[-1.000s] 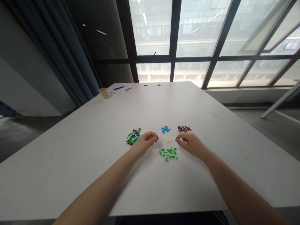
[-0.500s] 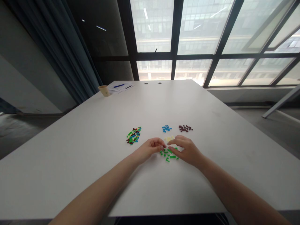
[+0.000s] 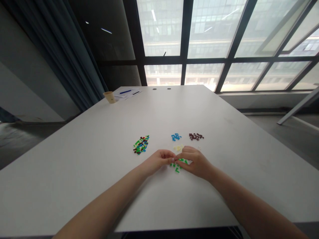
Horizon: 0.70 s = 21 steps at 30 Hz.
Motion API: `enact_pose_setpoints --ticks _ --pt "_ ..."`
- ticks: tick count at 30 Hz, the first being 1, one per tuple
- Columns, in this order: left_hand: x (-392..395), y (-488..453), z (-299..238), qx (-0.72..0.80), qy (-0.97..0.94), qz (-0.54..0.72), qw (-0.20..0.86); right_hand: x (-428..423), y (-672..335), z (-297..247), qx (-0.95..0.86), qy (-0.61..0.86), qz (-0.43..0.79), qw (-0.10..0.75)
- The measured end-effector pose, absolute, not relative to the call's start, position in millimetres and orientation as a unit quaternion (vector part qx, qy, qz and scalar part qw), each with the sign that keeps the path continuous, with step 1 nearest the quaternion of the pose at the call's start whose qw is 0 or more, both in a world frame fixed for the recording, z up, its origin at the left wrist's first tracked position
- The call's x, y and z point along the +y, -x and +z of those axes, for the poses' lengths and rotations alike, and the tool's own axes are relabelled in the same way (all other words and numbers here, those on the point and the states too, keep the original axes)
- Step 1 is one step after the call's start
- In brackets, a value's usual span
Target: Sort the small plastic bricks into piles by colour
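My left hand (image 3: 162, 158) and my right hand (image 3: 193, 160) meet fingertip to fingertip above a group of small green bricks (image 3: 177, 170). Both are closed in a pinch, and whatever lies between the fingertips is too small or too hidden to make out. Part of the green group is covered by my right hand. Just beyond the fingers lie pale yellow bricks (image 3: 177, 148). Farther back are a cluster of blue bricks (image 3: 176, 136) and a cluster of dark brown bricks (image 3: 196, 136). A mixed-colour pile of bricks (image 3: 141, 145) lies left of my hands.
Everything rests on a long white table (image 3: 159, 114). At its far left stand a paper cup (image 3: 109, 97) and some papers (image 3: 127, 94) with a blue pen (image 3: 125, 91) on top. Large windows rise behind the table, and a dark curtain hangs at left.
My right hand has moved slightly left and its fingers have closed, so its fingertips now touch those of my left hand. The view has shifted a little.
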State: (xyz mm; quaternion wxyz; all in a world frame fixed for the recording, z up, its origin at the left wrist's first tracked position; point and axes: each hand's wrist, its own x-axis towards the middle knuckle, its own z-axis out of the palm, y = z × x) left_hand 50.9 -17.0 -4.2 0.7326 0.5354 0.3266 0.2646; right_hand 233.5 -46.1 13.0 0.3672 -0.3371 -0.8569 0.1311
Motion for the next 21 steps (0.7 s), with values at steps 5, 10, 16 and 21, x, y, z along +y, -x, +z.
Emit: enact_pose_setpoints --ticks 5,10,16,21 --pt "-16.3 -49.5 -3.4 0.345 -0.534 0.272 0.722 -35.5 -245.8 11.2 -0.845 0.371 0.119 0.367" --pt "-11.9 -42.1 1.3 0.42 -0.516 0.295 0.686 -6.4 -294.2 5.3 -0.709 0.554 0.083 0.427" --pt "-6.8 -34.0 4.7 0.432 -0.496 0.321 0.681 16.3 -329.2 -19.7 -0.624 0.708 0.09 0.319" --pt "-5.3 -32.1 8.2 0.447 -0.485 0.336 0.673 18.2 -325.4 -31.1 -0.617 0.719 0.123 0.297"
